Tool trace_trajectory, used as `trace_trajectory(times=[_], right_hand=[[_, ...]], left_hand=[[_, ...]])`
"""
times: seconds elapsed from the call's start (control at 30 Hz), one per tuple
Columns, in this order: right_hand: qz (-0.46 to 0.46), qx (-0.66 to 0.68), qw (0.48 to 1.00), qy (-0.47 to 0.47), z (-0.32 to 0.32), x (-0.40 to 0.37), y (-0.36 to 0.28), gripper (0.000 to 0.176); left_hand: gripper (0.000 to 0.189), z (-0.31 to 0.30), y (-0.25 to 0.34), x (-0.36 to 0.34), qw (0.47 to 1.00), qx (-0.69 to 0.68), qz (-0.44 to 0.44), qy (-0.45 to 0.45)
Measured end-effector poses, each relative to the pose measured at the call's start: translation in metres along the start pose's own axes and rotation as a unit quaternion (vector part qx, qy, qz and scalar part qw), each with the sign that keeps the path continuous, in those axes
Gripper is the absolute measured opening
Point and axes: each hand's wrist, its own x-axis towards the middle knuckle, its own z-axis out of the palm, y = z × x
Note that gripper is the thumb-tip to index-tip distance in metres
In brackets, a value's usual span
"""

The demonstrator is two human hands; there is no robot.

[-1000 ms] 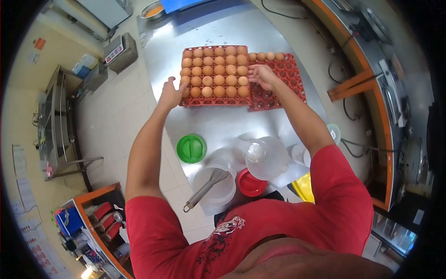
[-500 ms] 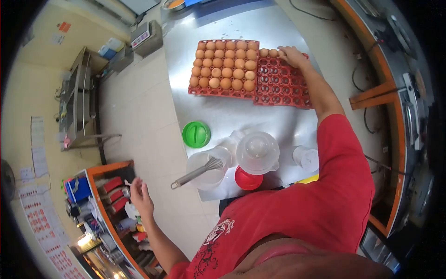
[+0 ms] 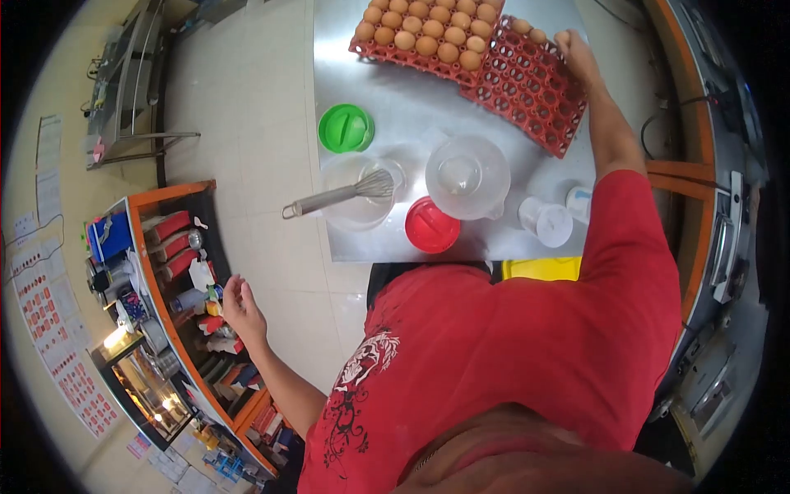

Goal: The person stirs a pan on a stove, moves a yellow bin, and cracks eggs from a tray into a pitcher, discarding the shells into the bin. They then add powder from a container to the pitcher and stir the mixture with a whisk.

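Observation:
My right hand is closed at the far right corner of the red egg tray, fingers curled on its rim. A few brown eggs sit along that tray's far row, and most cups in view are bare. Beside it stands a red tray full of brown eggs. My left hand hangs open over the floor, away from the table, with its fingers apart and nothing in it.
On the steel table stand a clear tub with a whisk across it, a clear jug, a green lid, a red lid and a white container. Shelves are left.
The view has tilted down toward my body. The mostly bare egg tray now lies at a steeper slant, its right side nearer me. My right hand has moved to its far corner.

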Motion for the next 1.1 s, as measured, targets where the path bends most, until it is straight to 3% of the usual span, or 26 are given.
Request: trace_trajectory(times=[0.1,0.17,0.27,0.33,0.4,0.43,0.47,0.53,0.6,0.67,0.77,1.0,1.1], right_hand=[[0.029,0.022,0.997,0.067,-0.027,-0.005,-0.003,0.046],[0.084,0.168,0.976,0.111,-0.074,-0.011,-0.034,0.043],[0.134,0.432,0.874,0.179,-0.171,-0.070,-0.115,0.041],[0.154,0.551,0.796,0.198,-0.233,-0.148,-0.175,0.042],[0.118,0.639,0.739,0.178,-0.281,-0.228,-0.216,0.045],[0.067,0.653,0.753,0.037,-0.303,-0.274,-0.211,0.045],[0.052,0.675,0.734,0.046,-0.310,-0.318,-0.214,0.049],[0.016,0.723,0.689,0.048,-0.305,-0.403,-0.225,0.062],[0.147,0.779,0.603,0.092,-0.293,-0.494,-0.248,0.050],[0.276,0.696,0.616,0.245,-0.264,-0.570,-0.275,0.044],[0.328,0.721,0.530,0.303,-0.217,-0.662,-0.305,0.042],[0.489,0.630,0.433,0.421,-0.141,-0.786,-0.338,0.031],[0.550,0.613,0.410,0.391,-0.126,-0.821,-0.364,0.027]], left_hand=[[0.026,0.012,-0.012,-0.001,1.000,-0.019,0.011,-0.016],[0.024,0.029,-0.014,0.002,0.997,-0.052,0.012,-0.046],[0.023,0.067,-0.013,0.006,0.986,-0.098,0.053,-0.127],[0.022,0.088,-0.017,0.005,0.970,-0.104,0.077,-0.206],[0.022,0.117,-0.030,0.002,0.943,-0.154,0.098,-0.277],[0.021,0.126,-0.034,0.001,0.926,-0.161,0.125,-0.318],[0.020,0.135,-0.038,-0.002,0.908,-0.170,0.152,-0.351],[0.018,0.147,-0.042,-0.010,0.873,-0.171,0.195,-0.413],[0.017,0.150,-0.037,-0.009,0.833,-0.149,0.242,-0.475],[0.018,0.151,-0.036,-0.005,0.818,-0.149,0.266,-0.488],[0.019,0.154,-0.019,-0.004,0.802,-0.179,0.289,-0.491],[0.019,0.173,0.017,-0.012,0.742,-0.203,0.383,-0.511],[0.019,0.184,0.051,-0.028,0.701,-0.201,0.423,-0.538]])
